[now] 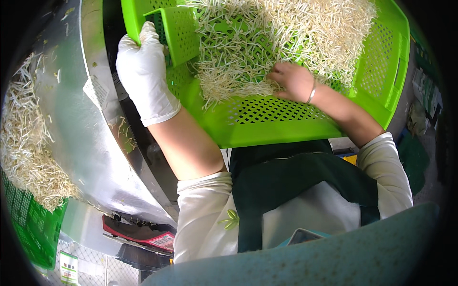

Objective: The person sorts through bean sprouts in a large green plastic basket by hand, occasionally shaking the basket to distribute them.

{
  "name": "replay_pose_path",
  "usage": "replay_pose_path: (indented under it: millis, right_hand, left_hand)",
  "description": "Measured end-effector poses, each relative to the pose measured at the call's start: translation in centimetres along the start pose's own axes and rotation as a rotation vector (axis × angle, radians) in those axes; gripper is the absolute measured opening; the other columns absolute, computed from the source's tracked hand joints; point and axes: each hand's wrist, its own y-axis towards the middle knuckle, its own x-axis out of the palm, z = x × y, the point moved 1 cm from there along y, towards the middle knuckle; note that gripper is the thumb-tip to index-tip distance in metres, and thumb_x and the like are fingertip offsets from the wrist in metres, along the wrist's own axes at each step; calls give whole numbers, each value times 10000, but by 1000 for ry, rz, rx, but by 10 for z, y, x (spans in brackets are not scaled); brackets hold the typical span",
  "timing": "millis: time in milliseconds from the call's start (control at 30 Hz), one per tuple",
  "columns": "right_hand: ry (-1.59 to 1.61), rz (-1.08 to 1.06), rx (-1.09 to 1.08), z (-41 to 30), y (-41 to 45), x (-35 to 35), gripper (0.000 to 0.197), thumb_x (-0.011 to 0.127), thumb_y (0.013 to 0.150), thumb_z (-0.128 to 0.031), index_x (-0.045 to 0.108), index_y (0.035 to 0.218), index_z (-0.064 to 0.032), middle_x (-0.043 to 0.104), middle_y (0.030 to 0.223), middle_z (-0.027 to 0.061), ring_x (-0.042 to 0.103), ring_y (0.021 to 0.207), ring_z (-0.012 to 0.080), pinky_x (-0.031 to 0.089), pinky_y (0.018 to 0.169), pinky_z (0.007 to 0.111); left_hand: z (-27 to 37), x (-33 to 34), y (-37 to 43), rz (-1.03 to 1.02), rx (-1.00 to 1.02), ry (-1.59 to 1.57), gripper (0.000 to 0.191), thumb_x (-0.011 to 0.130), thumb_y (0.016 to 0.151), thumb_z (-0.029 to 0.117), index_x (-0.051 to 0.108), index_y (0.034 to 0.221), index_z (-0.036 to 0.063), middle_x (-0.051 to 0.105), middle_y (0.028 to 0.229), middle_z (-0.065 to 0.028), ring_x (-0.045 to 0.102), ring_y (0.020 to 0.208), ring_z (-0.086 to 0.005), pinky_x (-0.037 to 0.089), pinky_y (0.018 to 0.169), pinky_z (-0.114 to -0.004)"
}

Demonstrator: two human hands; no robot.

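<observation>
A light green perforated plastic crate (282, 137) lies tilted in front of me, with bean sprouts (315, 32) spread over its floor, thickest at the upper right. Wearing a white glove, my left hand (143, 71) grips the crate's left edge beside the handle opening, thumb uppermost. My right hand (294, 81), bare and slightly blurred, with a bracelet at the wrist, touches the sprouts near the crate's near wall. Its fingertips are partly hidden among them, so whether they hold any cannot be told.
A shiny metal work surface (71, 107) curves along the left, with scattered sprouts. Beyond it, more bean sprouts (28, 143) heap over a darker green crate (39, 228). A red-edged device (139, 232) sits at the lower left. Bags (418, 118) lie at the far right.
</observation>
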Motion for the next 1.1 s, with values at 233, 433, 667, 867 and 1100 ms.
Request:
replay_pose_path:
  millis: [233, 433, 667, 867, 1100]
  right_hand:
    - [38, -105, 318, 8, 52, -44, 334, 641, 669, -217, 552, 969, -99, 511, 985, 86, 522, 913, 246, 443, 767, 357]
    - [-250, 183, -334, -4, 33, 18, 291, 623, 661, -129, 581, 947, -91, 557, 997, 98, 532, 903, 259, 444, 776, 374]
    - [191, 79, 182, 25, 35, -46, 206, 570, 690, -90, 584, 895, -77, 559, 940, 77, 542, 885, 248, 460, 729, 339]
    - [-145, 114, -245, 23, -26, -10, 235, 595, 655, -102, 586, 889, -85, 486, 1123, 88, 473, 1009, 256, 459, 757, 327]
    - [-218, -337, 164, 47, -81, -29, 94, 581, 686, -112, 553, 766, -71, 523, 1029, 97, 551, 818, 248, 468, 700, 327]
  left_hand:
    - [1, 0, -2, -13, 0, -10, 280, 570, 804, 267, 569, 787, -12, 550, 538, -48, 483, 438, -102, 384, 438, -247]
    - [2, 0, -1, 6, 7, 13, 266, 573, 805, 264, 571, 771, 1, 545, 523, -39, 468, 431, -83, 365, 422, -234]
    - [-4, 0, 0, 7, 20, -52, 274, 565, 814, 269, 572, 779, -3, 546, 522, -41, 452, 419, -75, 351, 412, -230]
    - [2, 0, -2, -18, 26, -15, 267, 561, 815, 261, 572, 792, -4, 545, 533, -38, 457, 426, -77, 354, 415, -229]
    - [6, -2, -5, 5, -23, -36, 269, 565, 813, 264, 572, 795, -5, 542, 533, -37, 462, 431, -76, 358, 417, -231]
